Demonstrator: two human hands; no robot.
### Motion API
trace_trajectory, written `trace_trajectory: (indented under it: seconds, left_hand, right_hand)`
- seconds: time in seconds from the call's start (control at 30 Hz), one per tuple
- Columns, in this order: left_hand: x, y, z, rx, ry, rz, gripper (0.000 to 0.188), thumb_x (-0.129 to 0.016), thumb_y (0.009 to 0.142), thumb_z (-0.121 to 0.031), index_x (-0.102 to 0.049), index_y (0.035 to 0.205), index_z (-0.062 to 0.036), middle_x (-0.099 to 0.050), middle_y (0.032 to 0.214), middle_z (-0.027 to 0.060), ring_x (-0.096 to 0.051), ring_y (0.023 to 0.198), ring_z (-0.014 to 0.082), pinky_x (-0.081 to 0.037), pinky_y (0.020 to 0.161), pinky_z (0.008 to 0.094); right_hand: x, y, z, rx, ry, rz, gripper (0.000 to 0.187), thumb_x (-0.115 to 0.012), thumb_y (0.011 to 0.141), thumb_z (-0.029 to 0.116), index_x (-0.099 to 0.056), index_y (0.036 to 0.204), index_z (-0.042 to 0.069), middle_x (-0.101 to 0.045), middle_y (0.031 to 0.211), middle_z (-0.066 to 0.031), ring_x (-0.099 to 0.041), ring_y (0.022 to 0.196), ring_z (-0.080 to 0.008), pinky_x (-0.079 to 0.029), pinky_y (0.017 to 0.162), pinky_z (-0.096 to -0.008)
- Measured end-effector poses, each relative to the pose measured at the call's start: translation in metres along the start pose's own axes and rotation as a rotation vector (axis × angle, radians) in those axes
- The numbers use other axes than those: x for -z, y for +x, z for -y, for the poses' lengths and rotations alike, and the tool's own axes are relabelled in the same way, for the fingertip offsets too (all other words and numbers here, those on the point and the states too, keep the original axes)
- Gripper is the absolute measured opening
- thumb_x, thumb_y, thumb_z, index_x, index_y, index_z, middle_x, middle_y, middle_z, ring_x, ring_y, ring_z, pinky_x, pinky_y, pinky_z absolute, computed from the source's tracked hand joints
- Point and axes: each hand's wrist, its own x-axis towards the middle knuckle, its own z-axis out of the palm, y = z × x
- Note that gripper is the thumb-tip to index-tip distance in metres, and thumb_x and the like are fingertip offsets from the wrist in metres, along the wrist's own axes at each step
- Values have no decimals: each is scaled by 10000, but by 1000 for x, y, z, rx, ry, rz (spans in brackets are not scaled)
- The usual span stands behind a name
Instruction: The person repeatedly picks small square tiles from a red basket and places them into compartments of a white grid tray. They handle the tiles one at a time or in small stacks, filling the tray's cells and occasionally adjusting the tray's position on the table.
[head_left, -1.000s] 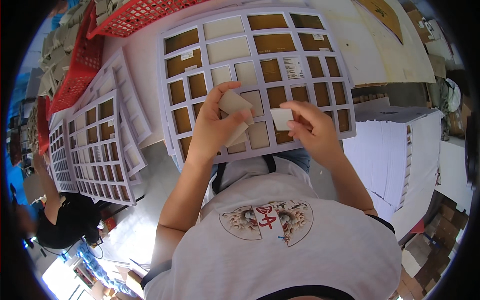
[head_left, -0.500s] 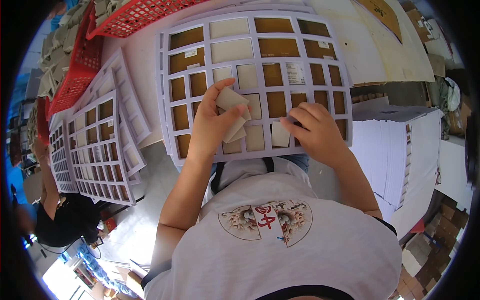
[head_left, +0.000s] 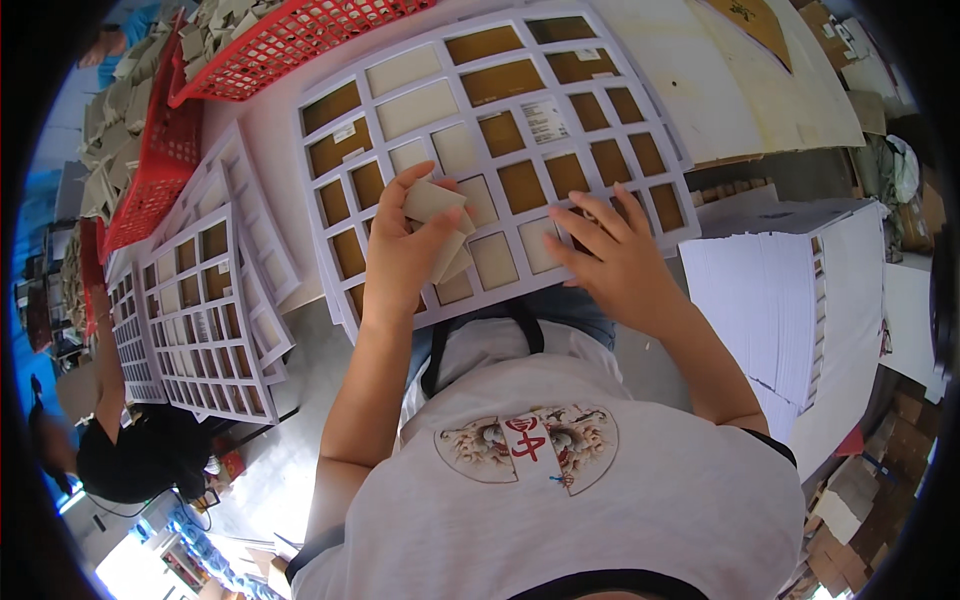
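A white lattice panel [head_left: 505, 291] with rectangular openings lies tilted on the work surface in front of me. Brown card shows through many openings, while several others hold flat beige card pieces. My left hand [head_left: 400, 245] pinches a small fanned stack of beige card pieces [head_left: 432, 200] above the panel's lower left part. One beige piece [head_left: 538, 247] lies in a lower-row opening beside the fingertips of my right hand [head_left: 615, 255]. The fingers of that hand are spread and hold nothing, and they cover some openings near the lower right.
Red plastic baskets [head_left: 160, 190] filled with beige pieces stand at the far left. More lattice panels [head_left: 205, 320] lean below them. At the right is a large stack of white sheets [head_left: 755, 310]. Another person in black [head_left: 140, 450] is at the left edge.
The panel has turned counter-clockwise and shifted left. My right hand has let go of the beige piece, now flat in its opening, and its fingers have spread. My left hand moved slightly left with its stack.
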Motion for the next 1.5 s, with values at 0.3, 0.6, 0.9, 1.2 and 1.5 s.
trace_trajectory:
  seconds: [0.3,0.6,0.9,1.2,1.5]
  left_hand:
    - [-5,-2,-9,-13,63,313,878,-684,798,58,-254,1544,-115,-630,1153,124,-630,972,166,-507,870,294]
    - [-32,0,2,-4,139,397,932,-710,786,48,-205,1558,-87,-637,1079,89,-625,935,142,-500,848,272]
    - [-26,9,10,64,34,153,492,-661,876,-31,-511,1344,-25,-626,1005,43,-613,895,111,-502,785,251]
    - [-26,8,14,50,0,124,473,-654,891,-38,-514,1343,-34,-615,1007,39,-614,901,110,-497,798,246]
    - [-69,10,7,-192,61,299,559,-618,925,-8,-425,1445,-73,-586,1078,58,-582,950,124,-495,830,277]
  right_hand:
    - [6,27,-4,-178,579,-200,403,-730,783,127,-649,1173,66,-570,1305,-114,-494,1230,-305,-354,1063,-457]
    - [24,49,-21,-575,920,-308,126,-732,773,22,-683,889,27,-653,871,-20,-590,775,-133,-471,693,-287]
    - [4,35,-57,-404,780,-242,129,-640,799,-52,-638,913,7,-612,837,-79,-591,760,-205,-465,703,-319]
    - [14,30,-59,-65,261,0,172,-673,797,29,-678,968,45,-588,1000,-88,-564,959,-282,-466,771,-368]
    - [30,36,-27,-439,934,-130,369,-678,856,78,-644,1223,68,-624,985,-61,-573,928,-170,-461,790,-297]
